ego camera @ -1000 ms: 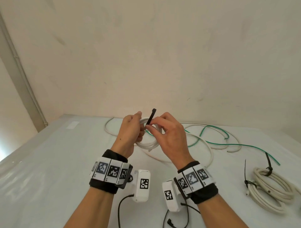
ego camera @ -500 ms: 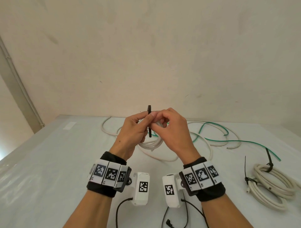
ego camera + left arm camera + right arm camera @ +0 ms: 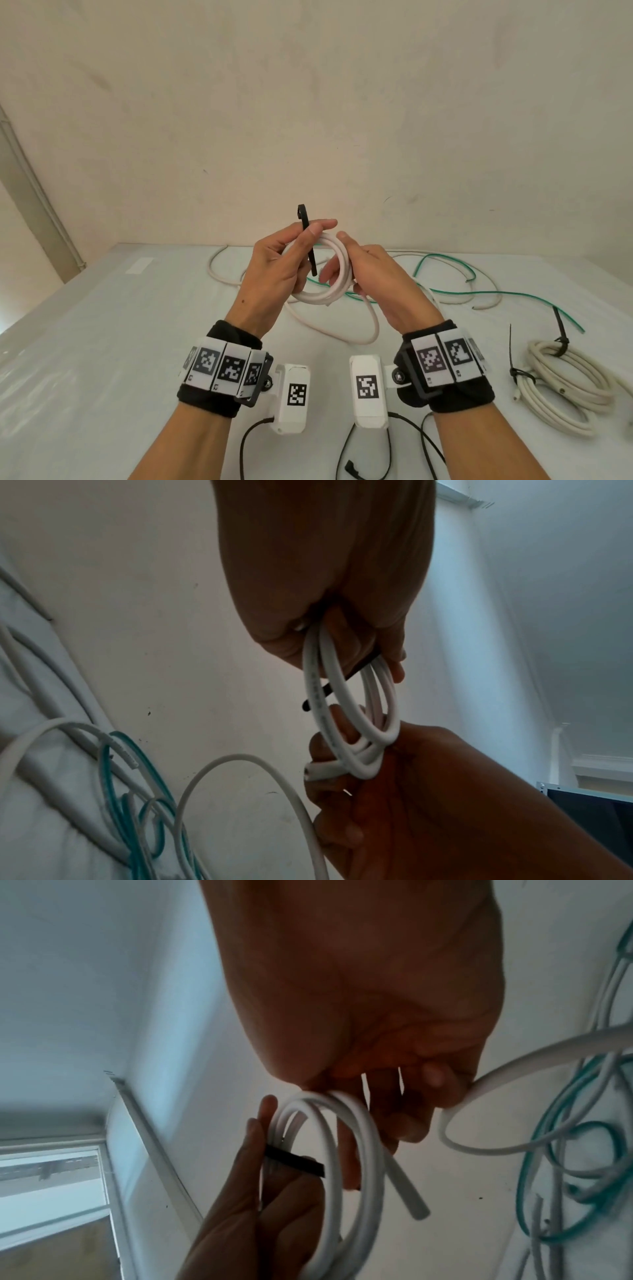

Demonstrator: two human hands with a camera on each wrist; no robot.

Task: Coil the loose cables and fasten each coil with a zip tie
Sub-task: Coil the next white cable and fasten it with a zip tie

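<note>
White coil [image 3: 329,270] is held mid-air: left hand [image 3: 277,267] pinches its black zip tie [image 3: 307,240], unfastened, and right hand [image 3: 373,274] grips the loops. Tied coil [image 3: 561,380] lies at three o'clock; green cable [image 3: 445,291] remains loose.

The head view is evenly and softly lit, with a brighter patch at the far left edge of the table [image 3: 13,329] and only faint shadows; straight lines bow toward the edges. Both wrist views are dimmer and bluish, the hands close to the lens dark and soft; a bright window [image 3: 51,1172] glows low left in the right wrist view, and the cables [image 3: 113,791] at the margins smear and bend
</note>
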